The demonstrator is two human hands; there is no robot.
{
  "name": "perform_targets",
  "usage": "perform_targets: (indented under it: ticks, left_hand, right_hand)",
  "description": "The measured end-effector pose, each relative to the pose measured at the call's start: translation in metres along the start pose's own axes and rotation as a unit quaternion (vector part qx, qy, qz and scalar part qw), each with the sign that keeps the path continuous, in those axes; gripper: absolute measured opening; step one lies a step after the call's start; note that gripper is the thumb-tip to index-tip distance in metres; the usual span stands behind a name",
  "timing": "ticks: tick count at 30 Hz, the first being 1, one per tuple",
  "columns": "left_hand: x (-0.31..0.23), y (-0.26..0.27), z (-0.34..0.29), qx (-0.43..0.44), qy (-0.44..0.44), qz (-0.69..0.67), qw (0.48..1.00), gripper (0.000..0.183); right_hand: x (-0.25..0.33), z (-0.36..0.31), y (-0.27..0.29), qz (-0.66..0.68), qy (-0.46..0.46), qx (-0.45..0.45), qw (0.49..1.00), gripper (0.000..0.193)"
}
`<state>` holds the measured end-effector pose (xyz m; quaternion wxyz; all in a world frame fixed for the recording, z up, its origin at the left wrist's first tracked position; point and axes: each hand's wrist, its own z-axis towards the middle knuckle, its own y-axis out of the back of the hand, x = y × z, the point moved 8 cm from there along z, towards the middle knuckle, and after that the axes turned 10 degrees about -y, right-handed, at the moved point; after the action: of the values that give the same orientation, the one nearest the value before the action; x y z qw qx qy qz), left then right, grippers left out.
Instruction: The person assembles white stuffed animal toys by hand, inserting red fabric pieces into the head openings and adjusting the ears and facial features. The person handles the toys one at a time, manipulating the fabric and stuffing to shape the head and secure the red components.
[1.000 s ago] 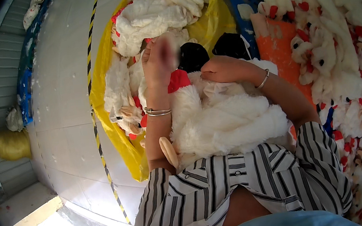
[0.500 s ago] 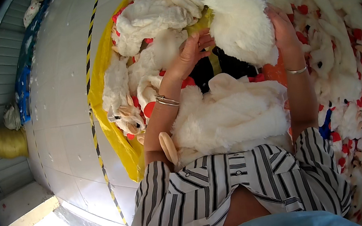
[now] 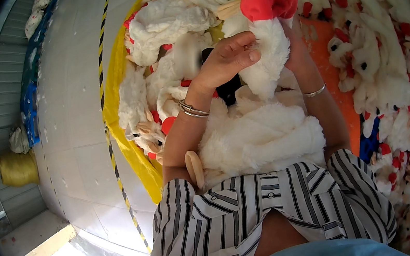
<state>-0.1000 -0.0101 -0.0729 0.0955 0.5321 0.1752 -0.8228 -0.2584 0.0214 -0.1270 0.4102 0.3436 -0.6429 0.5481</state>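
Observation:
A white furry plush skin (image 3: 270, 53) with two rounded red fabric ends (image 3: 271, 2) is held up in front of me. My right hand (image 3: 297, 47) grips its right side, the fingers partly hidden behind the fur. On the other side is my left hand (image 3: 229, 57), its thumb and forefinger apart, their tips at the fur's edge; the other fingers are mostly covered. Another white plush piece (image 3: 261, 133) lies across my lap. By my left forearm a peach-coloured flap (image 3: 194, 170) sticks out from it.
To the left a yellow bag (image 3: 118, 135) holds white plush skins (image 3: 162, 26) with red parts. A large heap of similar pieces (image 3: 385, 66) spreads on the right, beside an orange surface (image 3: 328, 53). Black-and-yellow tape (image 3: 104, 95) runs along the tiled floor.
The plush skin has come down and nearer, and its red ends now show at the top. My right hand has shifted left; my left hand has moved right to the fur.

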Motion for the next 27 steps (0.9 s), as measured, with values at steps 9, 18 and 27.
perform_targets:
  ticks: [9, 18, 27]
  left_hand:
    - [0.001, 0.034, -0.007, -0.237, -0.025, -0.134, 0.962, 0.074]
    - [-0.026, 0.033, -0.028, -0.294, -0.071, -0.151, 0.941, 0.028]
    - [-0.034, 0.013, -0.028, -0.280, 0.028, -0.068, 0.957, 0.021]
  right_hand:
    - [0.052, -0.052, -0.091, -0.556, 0.196, 0.075, 0.804, 0.054]
    - [0.004, -0.034, -0.030, 0.144, -0.092, 0.144, 0.975, 0.056]
    - [0.013, 0.001, -0.067, 0.080, -0.013, 0.233, 0.969, 0.072]
